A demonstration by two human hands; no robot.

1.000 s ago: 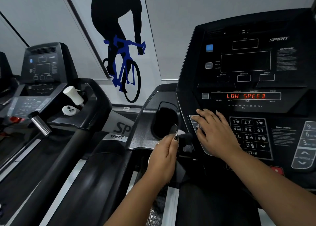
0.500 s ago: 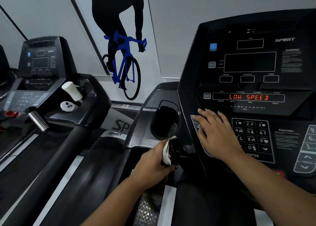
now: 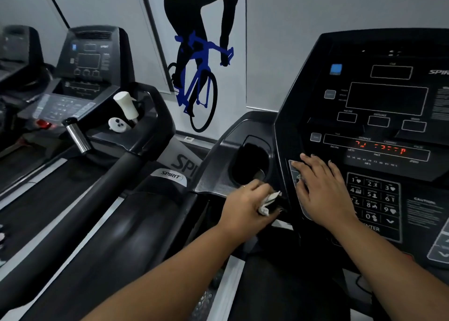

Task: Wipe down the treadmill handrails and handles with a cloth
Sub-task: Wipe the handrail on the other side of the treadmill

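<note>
Left hand (image 3: 245,207) shifted up; one cloth (image 3: 268,202); two treadmills.

The console (image 3: 379,116) is black with white-outlined boxes, a blue button (image 3: 336,69) at its ten o'clock and red digits (image 3: 381,148) glowing in its strip. The keypad (image 3: 374,201) shows white numbers on black. The cloth (image 3: 268,200) is white. On the pale grey wall (image 3: 303,17) at twelve o'clock, a black cyclist (image 3: 201,12) rides a blue bike (image 3: 199,77). At ten o'clock, a white bottle (image 3: 125,104) stands beside a silver handle (image 3: 77,137).
</note>
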